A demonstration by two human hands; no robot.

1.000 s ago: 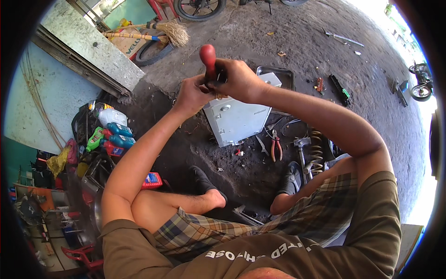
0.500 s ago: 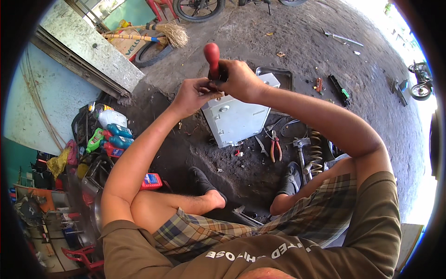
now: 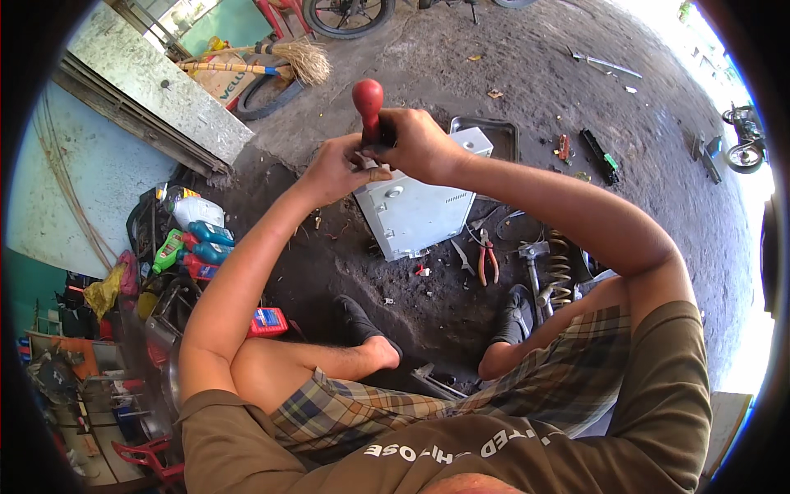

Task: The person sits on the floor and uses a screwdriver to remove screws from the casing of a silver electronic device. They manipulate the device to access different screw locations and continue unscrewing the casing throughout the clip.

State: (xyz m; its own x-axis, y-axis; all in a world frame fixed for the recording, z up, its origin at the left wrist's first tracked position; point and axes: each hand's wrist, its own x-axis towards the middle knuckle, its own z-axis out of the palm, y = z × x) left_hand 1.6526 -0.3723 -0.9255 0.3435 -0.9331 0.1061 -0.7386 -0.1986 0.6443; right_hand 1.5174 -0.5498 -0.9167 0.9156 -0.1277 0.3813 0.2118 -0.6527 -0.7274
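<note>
Two hands meet at the red tool: the right hand wraps the red tool below its rounded end, a snug grip that seems meant to control it. The left hand comes in close from the left, fingers near the tool's lower part, perhaps to steady it; whether they close on anything I cannot tell. The box sits just below and to the right of the hands, its pale face toward the near side, probably so it is easy to reach. The tool's tip is hidden, so contact with the box cannot be judged. On the far right a tray lies beside the box. Nearer, the pliers lie spread at its right, likely for quick reach, with the hammer and spring further right.
</note>
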